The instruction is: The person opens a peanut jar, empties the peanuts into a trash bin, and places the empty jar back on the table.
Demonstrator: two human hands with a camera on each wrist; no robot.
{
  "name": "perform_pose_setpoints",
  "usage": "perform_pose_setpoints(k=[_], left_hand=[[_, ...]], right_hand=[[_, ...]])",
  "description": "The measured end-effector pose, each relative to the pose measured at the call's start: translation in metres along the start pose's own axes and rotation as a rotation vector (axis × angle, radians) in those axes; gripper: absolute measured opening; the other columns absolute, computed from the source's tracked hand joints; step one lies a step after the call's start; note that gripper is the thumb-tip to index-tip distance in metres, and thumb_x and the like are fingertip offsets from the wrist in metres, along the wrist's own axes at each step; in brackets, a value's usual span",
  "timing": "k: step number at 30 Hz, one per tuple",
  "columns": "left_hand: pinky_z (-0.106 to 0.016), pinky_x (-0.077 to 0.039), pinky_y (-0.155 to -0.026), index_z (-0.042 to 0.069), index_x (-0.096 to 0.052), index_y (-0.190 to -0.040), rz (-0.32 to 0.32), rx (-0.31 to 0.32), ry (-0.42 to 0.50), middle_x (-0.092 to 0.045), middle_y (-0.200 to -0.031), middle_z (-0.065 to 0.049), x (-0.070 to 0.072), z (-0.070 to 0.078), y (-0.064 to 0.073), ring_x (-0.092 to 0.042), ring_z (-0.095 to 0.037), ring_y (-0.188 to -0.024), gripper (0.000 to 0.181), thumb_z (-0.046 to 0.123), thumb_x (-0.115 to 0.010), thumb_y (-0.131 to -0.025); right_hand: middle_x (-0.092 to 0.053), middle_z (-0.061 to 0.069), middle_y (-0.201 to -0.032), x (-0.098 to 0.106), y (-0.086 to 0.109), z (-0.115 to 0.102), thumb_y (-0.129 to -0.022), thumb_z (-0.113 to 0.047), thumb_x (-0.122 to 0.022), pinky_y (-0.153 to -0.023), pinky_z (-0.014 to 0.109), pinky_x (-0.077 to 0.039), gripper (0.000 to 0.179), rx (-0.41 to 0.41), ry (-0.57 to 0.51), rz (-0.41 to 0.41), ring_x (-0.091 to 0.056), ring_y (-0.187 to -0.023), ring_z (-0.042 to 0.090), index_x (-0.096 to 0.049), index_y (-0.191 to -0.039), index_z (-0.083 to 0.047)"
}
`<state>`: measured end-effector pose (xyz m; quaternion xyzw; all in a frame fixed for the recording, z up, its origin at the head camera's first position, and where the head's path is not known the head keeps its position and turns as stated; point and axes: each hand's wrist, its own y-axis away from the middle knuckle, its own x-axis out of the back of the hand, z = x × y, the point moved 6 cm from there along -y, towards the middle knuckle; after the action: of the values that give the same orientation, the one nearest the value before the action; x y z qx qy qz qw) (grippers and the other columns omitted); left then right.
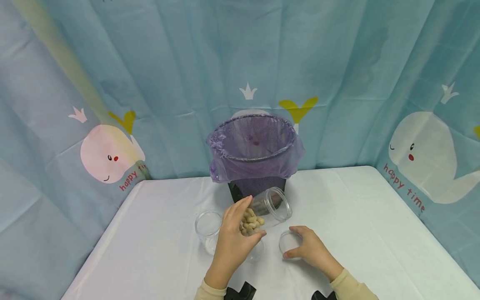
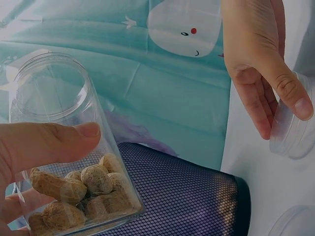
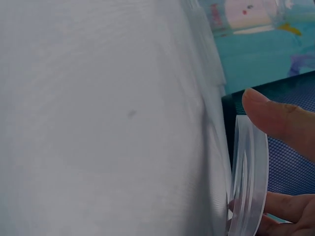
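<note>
My left hand (image 1: 234, 239) grips a clear plastic jar (image 1: 279, 204), which lies tilted with its uncovered mouth toward the right. Peanuts in their shells (image 1: 250, 221) are gathered at the jar's bottom end, and the left wrist view shows the peanuts (image 2: 81, 191) under my thumb. To the right, my right hand (image 1: 311, 250) holds a round clear lid (image 1: 288, 241) by its rim, thumb on one side and fingers on the other. In the right wrist view the lid (image 3: 251, 172) stands edge-on close to the white table surface.
A second clear jar (image 1: 207, 227) stands left of my left hand. Another clear round lid (image 1: 256, 252) lies on the white table (image 1: 150, 250) between my hands. Behind the jar stands a dark mesh bin (image 1: 275, 183) lined with a purple bag (image 1: 258, 166), near the patterned curtain (image 1: 180, 83).
</note>
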<state>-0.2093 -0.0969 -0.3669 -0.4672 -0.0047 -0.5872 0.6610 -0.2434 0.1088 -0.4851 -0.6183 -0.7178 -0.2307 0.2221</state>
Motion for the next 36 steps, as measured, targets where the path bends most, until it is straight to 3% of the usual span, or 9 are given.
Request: perform_pose_setpoints(k=[25, 29, 33, 36], left_hand=[[-0.044, -0.056, -0.099, 0.015, -0.051, -0.144, -0.017, 0.016, 0.045, -0.056, -0.142, -0.004, 0.003, 0.004, -0.002, -0.054, -0.026, -0.128, 0.091, 0.007, -0.093, -0.063], [-0.043, -0.055, -0.101, 0.015, -0.051, -0.144, -0.005, -0.011, 0.054, -0.056, -0.142, -0.003, 0.009, 0.007, -0.008, -0.054, -0.025, -0.128, 0.093, 0.007, -0.094, -0.062], [-0.044, -0.055, -0.100, 0.012, -0.052, -0.143, 0.025, -0.086, 0.027, -0.057, -0.141, -0.006, 0.020, 0.012, -0.015, -0.055, -0.026, -0.126, 0.093, 0.008, -0.095, -0.061], [-0.052, -0.049, -0.107, 0.008, -0.052, -0.142, 0.064, -0.137, 0.004, -0.058, -0.140, -0.009, 0.031, 0.016, -0.021, -0.056, -0.029, -0.126, 0.093, 0.008, -0.095, -0.059]], right_hand=[[-0.053, 0.032, -0.138, 0.000, 0.001, -0.002, -0.058, -0.024, -0.093, -0.108, 0.067, -0.039, 0.087, 0.000, 0.013, -0.039, -0.045, -0.131, 0.053, -0.057, -0.129, 0.010], [-0.054, 0.031, -0.137, 0.002, 0.001, -0.002, -0.058, -0.024, -0.093, -0.109, 0.067, -0.038, 0.085, 0.000, 0.021, -0.028, -0.045, -0.131, 0.053, -0.058, -0.128, 0.008], [-0.055, 0.030, -0.136, 0.003, 0.000, -0.001, -0.061, -0.024, -0.092, -0.109, 0.065, -0.039, 0.083, -0.008, 0.006, -0.026, -0.047, -0.131, 0.051, -0.058, -0.129, 0.009], [-0.058, 0.027, -0.134, 0.005, -0.001, -0.001, -0.063, -0.022, -0.092, -0.108, 0.061, -0.042, 0.083, -0.012, 0.000, -0.019, -0.051, -0.128, 0.049, -0.057, -0.130, 0.010]])
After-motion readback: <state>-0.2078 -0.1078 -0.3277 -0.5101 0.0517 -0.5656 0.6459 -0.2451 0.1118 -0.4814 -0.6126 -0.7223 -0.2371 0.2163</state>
